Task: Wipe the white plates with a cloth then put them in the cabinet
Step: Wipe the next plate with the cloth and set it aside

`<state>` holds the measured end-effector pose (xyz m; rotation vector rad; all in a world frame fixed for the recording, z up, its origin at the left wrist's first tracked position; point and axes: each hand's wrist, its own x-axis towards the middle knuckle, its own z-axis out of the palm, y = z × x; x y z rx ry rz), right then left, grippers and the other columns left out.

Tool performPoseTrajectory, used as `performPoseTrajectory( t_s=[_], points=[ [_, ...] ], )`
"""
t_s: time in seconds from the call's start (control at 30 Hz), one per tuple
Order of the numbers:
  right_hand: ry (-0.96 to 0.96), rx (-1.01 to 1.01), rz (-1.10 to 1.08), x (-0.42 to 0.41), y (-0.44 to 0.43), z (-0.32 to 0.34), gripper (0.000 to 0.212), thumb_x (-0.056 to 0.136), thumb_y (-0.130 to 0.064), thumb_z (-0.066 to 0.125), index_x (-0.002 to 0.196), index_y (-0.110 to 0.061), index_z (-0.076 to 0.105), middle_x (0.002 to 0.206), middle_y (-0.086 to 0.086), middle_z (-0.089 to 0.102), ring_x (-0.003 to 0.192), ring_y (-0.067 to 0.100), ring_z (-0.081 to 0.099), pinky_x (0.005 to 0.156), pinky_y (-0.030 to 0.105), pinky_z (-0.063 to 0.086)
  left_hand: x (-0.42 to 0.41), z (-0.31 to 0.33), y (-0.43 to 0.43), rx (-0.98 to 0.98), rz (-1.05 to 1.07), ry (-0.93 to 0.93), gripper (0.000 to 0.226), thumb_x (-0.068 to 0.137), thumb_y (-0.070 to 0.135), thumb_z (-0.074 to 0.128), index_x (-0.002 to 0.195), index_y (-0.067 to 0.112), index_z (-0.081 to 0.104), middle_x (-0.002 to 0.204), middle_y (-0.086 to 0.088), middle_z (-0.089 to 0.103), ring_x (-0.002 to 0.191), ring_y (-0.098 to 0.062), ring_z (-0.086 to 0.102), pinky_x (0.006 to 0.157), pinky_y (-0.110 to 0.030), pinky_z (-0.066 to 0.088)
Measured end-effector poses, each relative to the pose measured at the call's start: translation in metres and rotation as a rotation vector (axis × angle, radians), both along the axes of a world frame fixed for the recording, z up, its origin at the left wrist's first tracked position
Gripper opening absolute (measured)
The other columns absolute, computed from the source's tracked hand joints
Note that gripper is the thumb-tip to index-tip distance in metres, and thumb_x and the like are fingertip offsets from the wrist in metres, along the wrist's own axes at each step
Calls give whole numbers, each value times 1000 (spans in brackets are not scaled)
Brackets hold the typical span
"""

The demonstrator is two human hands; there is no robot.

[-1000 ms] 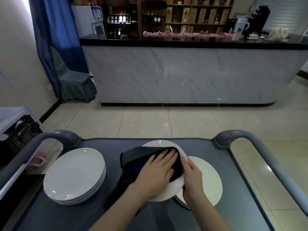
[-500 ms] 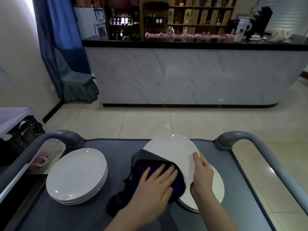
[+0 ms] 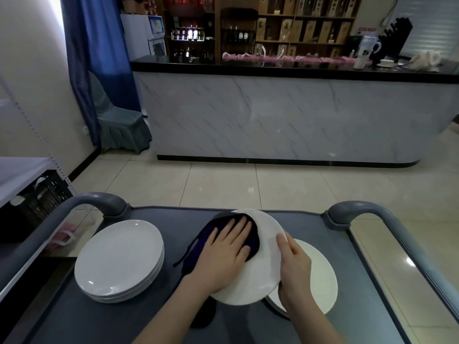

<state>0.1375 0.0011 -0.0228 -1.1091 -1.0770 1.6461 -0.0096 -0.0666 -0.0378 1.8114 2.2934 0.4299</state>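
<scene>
Head view: a round white ceramic plate (image 3: 250,284) is held tilted just above the dark grey cart top (image 3: 74,316), far edge raised, near edge low. R hand (image 3: 294,266) grips its right rim, thumb on the upper face, fingers curled under & out of sight, so that grip is closed on the plate. L hand (image 3: 224,254) lies palm down w/ fingers straight & slightly spread, pressing a black-and-purple cloth (image 3: 253,240) onto the plate's far-left part; no finger curls round the cloth. The cloth spills over the plate's left edge & trails down to the cart. So the plate sits btwn the two hands, the cloth btwn L palm & plate face. Under the R hand, partly covered by the held plate, a second flat white plate (image 3: 320,274) lies on the cart's right side; can't tell if more lie beneath it. A stack of white plates (image 3: 119,259) sits on the cart's left, well apart from both hands. A curved grey handle (image 3: 99,202) rises at each far corner. Beyond: pale tiled floor (image 3: 223,184), marble-look counter w/ black top (image 3: 285,115), grey-covered chair (image 3: 119,120), blue curtain (image 3: 94,45); black crate (image 3: 32,202) at far left.
</scene>
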Motion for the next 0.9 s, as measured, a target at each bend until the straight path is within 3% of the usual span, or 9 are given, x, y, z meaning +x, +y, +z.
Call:
performPoseTrajectory(
  t_s=[0.13,0.3,0.37,0.43,0.53,0.6,0.73,0.83,0.9],
  points=[
    [16,28,-89,6,16,10,18,97,-24,59,101,-32,75,103,-12,76,97,11,71,83,33,56,1,-3,-23,16,36,39,56,105,41,18,150,41,-16,150,29,-27,146,1,-19,117,-29,-16],
    [30,45,-155,7,21,13,18,98,-24,59,95,-33,75,99,-13,76,90,7,72,74,26,53,25,1,-45,14,-26,-92,53,104,38,20,144,50,-13,147,37,-24,144,4,-21,118,-35,-20],
    [45,25,-167,3,18,13,18,99,-25,58,95,-30,75,98,-8,77,91,10,71,76,27,53,43,3,-46,27,-93,-43,54,100,40,20,149,49,0,153,35,-12,148,1,-11,118,-37,-18],
    [8,47,-137,-1,11,11,21,100,-27,56,95,-30,76,97,-8,76,92,10,70,78,28,54,55,5,-44,90,-121,20,55,97,42,23,153,42,20,158,28,9,149,-3,9,118,-38,-2],
    [12,50,-90,-8,0,9,21,100,-25,55,105,-23,75,102,-3,77,100,16,70,88,35,54,52,6,-25,120,-132,-46,56,98,44,12,152,44,-3,154,33,-17,145,6,-18,120,-32,-16],
    [19,48,-58,-12,-8,6,20,100,-24,56,105,-24,76,101,-5,77,101,12,70,87,31,53,40,7,-11,92,-105,-51,56,103,39,16,151,40,-11,150,32,-27,143,4,-25,119,-33,-17],
    [-72,106,56,-9,-20,2,23,100,-23,55,108,-32,75,103,-11,76,101,9,69,86,31,54,12,11,1,125,-1,-115,58,105,38,31,156,34,6,163,16,-5,149,-5,-9,123,-39,-1],
    [-129,252,218,0,-18,11,31,101,-22,53,108,-45,73,104,-15,75,96,2,69,72,17,53,-5,8,-5,282,61,-195,63,99,38,47,155,34,18,160,14,10,148,-8,5,122,-33,12],
    [-160,350,351,6,-14,18,33,102,-22,52,111,-48,71,107,-16,74,97,1,68,73,12,51,-13,5,-9,408,108,-258,63,94,36,58,150,36,30,154,16,23,143,-6,19,118,-28,20]
  ],
)
